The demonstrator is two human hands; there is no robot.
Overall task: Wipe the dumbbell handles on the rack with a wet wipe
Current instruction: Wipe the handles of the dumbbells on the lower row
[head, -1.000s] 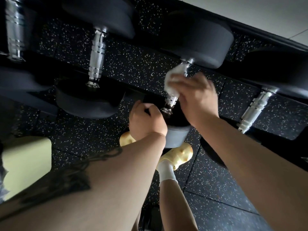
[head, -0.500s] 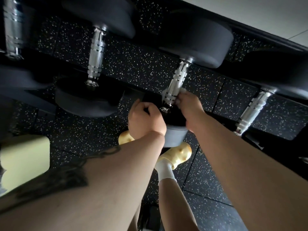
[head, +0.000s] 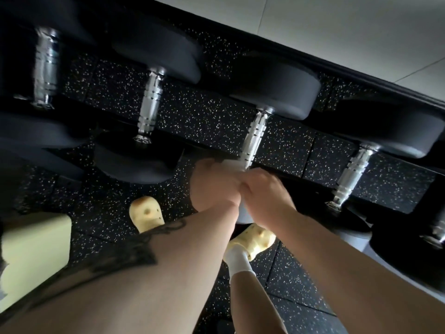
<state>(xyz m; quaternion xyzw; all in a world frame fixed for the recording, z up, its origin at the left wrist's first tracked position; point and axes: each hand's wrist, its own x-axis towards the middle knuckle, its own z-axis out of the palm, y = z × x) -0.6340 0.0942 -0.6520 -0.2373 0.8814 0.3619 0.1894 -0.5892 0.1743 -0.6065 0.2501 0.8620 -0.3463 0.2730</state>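
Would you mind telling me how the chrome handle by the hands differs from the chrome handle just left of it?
The ridged chrome handle by the hands has a white wipe at its lower end; the chrome handle to its left is bare. The first leans; the second stands straighter. Both are ribbed metal.

We find no text, label, brand, number or sign that we can read anywhere in this view. The dark heads of the dumbbells (head: 277, 85) show us plain faces, and their chrome handles (head: 254, 138) carry only grooved rings, no markings we can make out.
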